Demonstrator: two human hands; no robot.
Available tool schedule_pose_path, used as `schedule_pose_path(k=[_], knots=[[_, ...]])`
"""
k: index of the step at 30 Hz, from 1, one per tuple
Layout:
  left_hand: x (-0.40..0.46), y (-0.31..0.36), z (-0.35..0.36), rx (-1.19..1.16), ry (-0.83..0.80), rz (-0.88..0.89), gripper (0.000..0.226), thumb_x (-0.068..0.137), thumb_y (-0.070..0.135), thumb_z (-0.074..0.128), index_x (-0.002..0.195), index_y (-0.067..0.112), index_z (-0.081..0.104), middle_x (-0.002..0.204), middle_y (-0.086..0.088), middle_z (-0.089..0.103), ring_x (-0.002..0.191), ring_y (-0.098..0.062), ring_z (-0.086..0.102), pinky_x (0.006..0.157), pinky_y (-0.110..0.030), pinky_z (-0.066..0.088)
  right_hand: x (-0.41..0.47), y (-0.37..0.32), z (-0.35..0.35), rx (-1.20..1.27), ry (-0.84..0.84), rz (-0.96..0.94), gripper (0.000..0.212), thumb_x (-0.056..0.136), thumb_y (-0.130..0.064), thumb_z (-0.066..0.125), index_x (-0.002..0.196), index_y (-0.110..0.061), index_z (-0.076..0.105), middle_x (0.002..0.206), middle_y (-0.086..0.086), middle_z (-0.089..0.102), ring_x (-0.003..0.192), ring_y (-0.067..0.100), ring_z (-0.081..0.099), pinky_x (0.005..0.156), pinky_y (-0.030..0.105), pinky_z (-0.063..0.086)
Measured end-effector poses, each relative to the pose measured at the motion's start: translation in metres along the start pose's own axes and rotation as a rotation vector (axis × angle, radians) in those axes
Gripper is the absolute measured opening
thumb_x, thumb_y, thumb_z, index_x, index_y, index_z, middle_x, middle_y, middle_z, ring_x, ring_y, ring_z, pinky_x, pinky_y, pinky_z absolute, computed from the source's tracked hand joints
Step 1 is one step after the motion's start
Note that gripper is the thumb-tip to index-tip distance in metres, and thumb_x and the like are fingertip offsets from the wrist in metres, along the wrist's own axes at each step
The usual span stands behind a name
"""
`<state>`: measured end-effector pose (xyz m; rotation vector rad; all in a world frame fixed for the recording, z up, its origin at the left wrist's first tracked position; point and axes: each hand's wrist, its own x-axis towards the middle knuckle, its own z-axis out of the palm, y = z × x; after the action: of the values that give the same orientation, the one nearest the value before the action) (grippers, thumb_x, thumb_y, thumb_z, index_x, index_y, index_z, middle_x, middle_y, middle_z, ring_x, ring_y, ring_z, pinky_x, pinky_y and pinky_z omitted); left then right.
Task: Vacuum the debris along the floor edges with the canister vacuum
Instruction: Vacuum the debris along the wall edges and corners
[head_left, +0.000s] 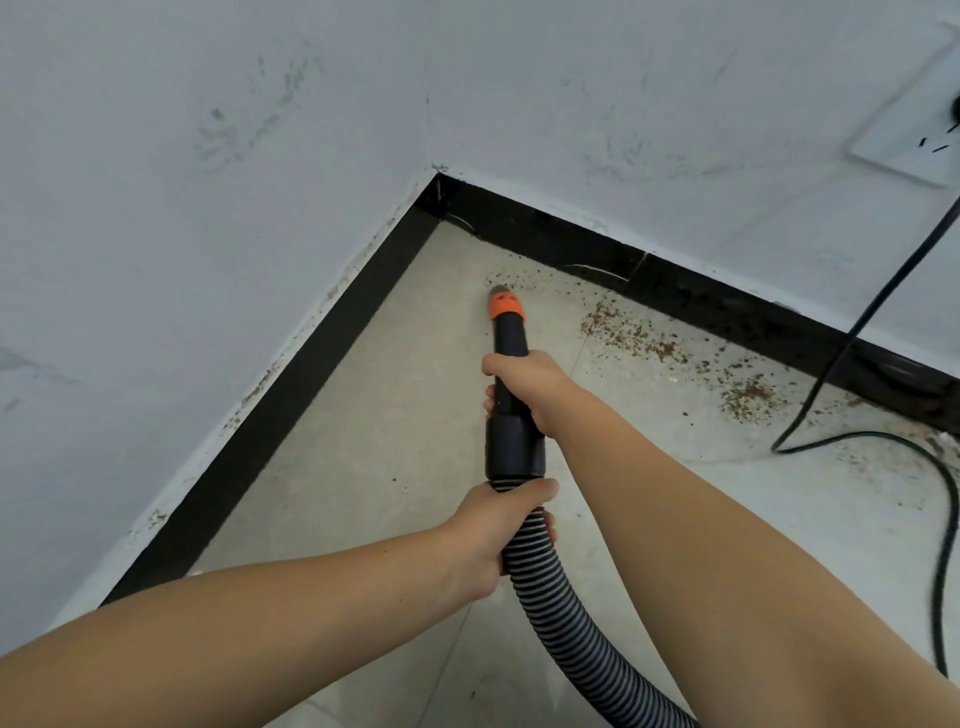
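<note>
Mid-sweep: right hand (524, 387) grips the vacuum wand (510, 343), left hand (498, 530) grips the ribbed hose (561, 623). Next, I'd guess, sweep right along the baseboard (675, 283) (debris (634, 332) there).

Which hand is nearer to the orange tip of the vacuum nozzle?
Right. The right hand grips the black tube just behind the orange tip; the left hand grips the ribbed hose farther back.
</note>
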<state>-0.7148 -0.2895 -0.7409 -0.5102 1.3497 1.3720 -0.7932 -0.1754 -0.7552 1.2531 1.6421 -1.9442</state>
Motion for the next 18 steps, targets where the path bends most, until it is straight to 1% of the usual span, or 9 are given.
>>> schedule_pose_path(k=[2,4,6,10,14,18], knots=[[0.003,0.005,-0.006,-0.036,0.015,0.007,0.013,0.089,0.016,0.064,0.094,0.007,0.055,0.069,-0.008,0.059,0.057,-0.018,0.057,0.061,-0.029,0.049,0.004,-0.006,0.013,-0.038,-0.056,-0.013,0.013,0.087,-0.007,0.061,0.090,-0.007,0.048,0.065,0.010,0.054,0.042,0.018,0.053,0.042,0.023,0.049],[0.007,0.013,-0.010,-0.055,0.030,0.023,0.014,0.089,0.015,0.064,0.095,0.007,0.055,0.070,-0.009,0.059,0.057,-0.018,0.056,0.061,-0.029,0.049,0.009,-0.013,0.019,-0.040,-0.088,-0.022,0.013,0.087,-0.007,0.060,0.089,-0.007,0.048,0.066,0.010,0.054,0.044,0.018,0.053,0.044,0.023,0.049],[0.011,0.019,-0.011,-0.059,0.036,0.033,0.017,0.088,0.015,0.065,0.098,0.006,0.056,0.070,-0.009,0.059,0.057,-0.018,0.056,0.059,-0.029,0.050,0.014,-0.018,0.020,-0.030,-0.087,-0.028,0.013,0.087,-0.007,0.060,0.088,-0.008,0.047,0.066,0.010,0.054,0.045,0.019,0.053,0.045,0.025,0.050],[0.019,0.020,-0.005,-0.016,0.021,0.023,0.015,0.088,0.015,0.066,0.096,0.007,0.056,0.068,-0.007,0.059,0.055,-0.017,0.057,0.052,-0.026,0.050,0.018,-0.016,0.003,0.031,0.009,-0.023,0.013,0.086,-0.007,0.060,0.092,-0.006,0.049,0.064,0.010,0.054,0.044,0.020,0.054,0.049,0.028,0.051],[0.021,0.013,0.009,0.061,-0.015,0.000,0.014,0.086,0.015,0.067,0.091,0.007,0.056,0.065,-0.007,0.060,0.048,-0.014,0.058,0.045,-0.021,0.048,0.015,-0.005,-0.026,0.099,0.100,0.002,0.014,0.086,-0.008,0.061,0.092,-0.008,0.048,0.064,0.010,0.056,0.047,0.021,0.054,0.055,0.031,0.053],[0.022,0.003,0.023,0.119,-0.056,-0.032,0.013,0.085,0.014,0.068,0.091,0.008,0.058,0.067,-0.006,0.061,0.053,-0.015,0.060,0.049,-0.024,0.050,0.008,0.009,-0.050,0.152,0.175,0.024,0.015,0.086,-0.007,0.061,0.093,-0.008,0.048,0.065,0.011,0.055,0.048,0.021,0.053,0.051,0.029,0.052]])
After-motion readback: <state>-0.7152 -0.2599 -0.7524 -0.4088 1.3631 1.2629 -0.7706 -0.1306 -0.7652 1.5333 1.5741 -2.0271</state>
